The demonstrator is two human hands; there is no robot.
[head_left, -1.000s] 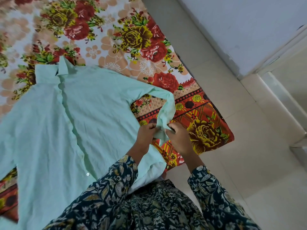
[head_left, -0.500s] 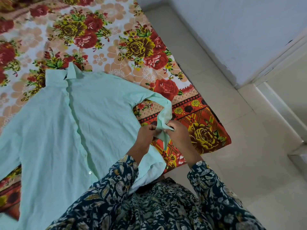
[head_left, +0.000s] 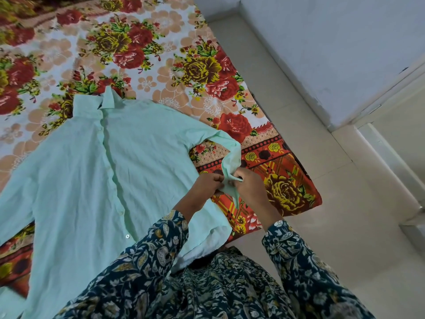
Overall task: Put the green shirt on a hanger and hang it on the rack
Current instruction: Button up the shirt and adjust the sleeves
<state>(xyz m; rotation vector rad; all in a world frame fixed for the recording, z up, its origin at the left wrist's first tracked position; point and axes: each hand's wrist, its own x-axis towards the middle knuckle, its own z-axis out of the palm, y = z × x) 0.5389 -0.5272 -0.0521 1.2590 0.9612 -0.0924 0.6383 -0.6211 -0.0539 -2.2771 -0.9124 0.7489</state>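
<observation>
Green shirt (head_left: 92, 180) lies flat on floral bedsheet (head_left: 161, 65); fingers of left hand (head_left: 208, 183) and right hand (head_left: 249, 187) pinch its cuff (head_left: 230, 165).

head cam | looks down and forward | close above bed (head_left: 161, 65) edge

Long dark-teal sleeves (head_left: 147, 256), pale leaf-and-flower print, matching garment (head_left: 225, 284), perhaps a tunic, bare hands (head_left: 249, 187)

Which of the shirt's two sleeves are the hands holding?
The sleeve at picture right, by the bed edge: the left hand and right hand pinch its cuff. The other sleeve lies flat, untouched.
</observation>
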